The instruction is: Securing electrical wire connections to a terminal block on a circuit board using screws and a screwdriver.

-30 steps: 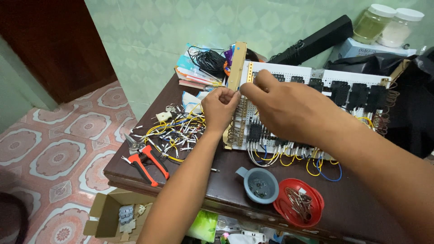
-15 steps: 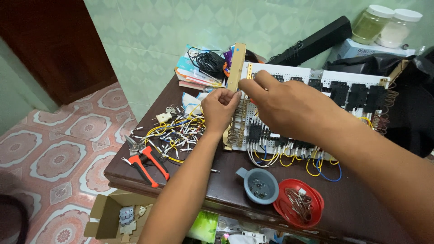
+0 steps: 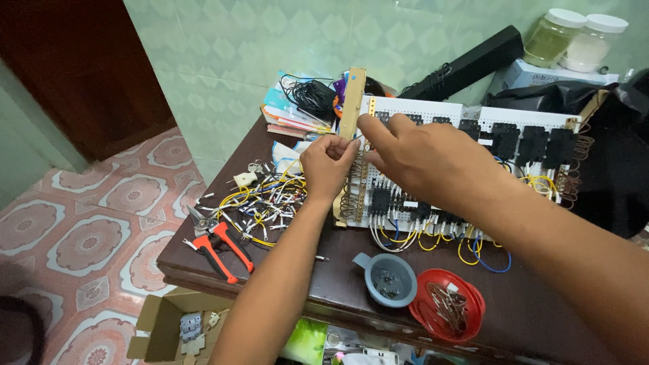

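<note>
Both hands work at the left edge of the white wiring board [image 3: 466,115]. The left hand [image 3: 328,165] pinches its tan strip [image 3: 352,101]; the right hand [image 3: 426,155] presses fingers there, holding nothing I can see. Next needs steady fingers.

Two jars [image 3: 574,37], two small bowls [image 3: 419,287]

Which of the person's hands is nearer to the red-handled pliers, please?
Left. The left hand is up and right of the red-handled pliers; the right hand works farther right, over the white board.
</note>
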